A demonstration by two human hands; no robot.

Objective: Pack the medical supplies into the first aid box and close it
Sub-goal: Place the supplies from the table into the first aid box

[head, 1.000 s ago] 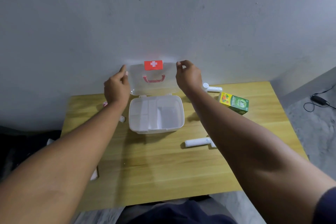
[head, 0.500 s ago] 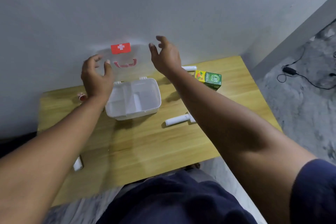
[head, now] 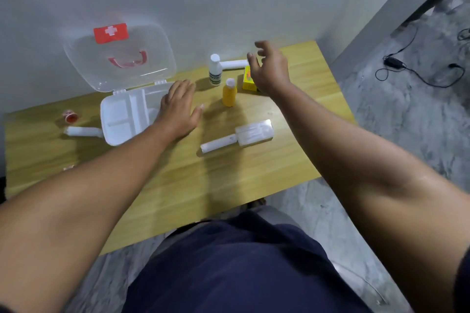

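The white first aid box stands open on the wooden table, its clear lid leaning back against the wall. My left hand lies flat over the box's right edge, fingers straight. My right hand hovers with spread fingers above a yellow carton, holding nothing. Near it stand a white bottle and an orange bottle. A white roll lies behind them. Another roll and a clear packet lie in front.
A small red-and-white tape roll and a white roll lie left of the box. The wall runs close behind the table. A black cable with an adapter lies on the grey floor at right. My lap is at the table's front edge.
Both hands let go of the lid, which stays open. My left hand dropped onto the box's right edge; my right hand moved right over the carton. The camera tilted down.
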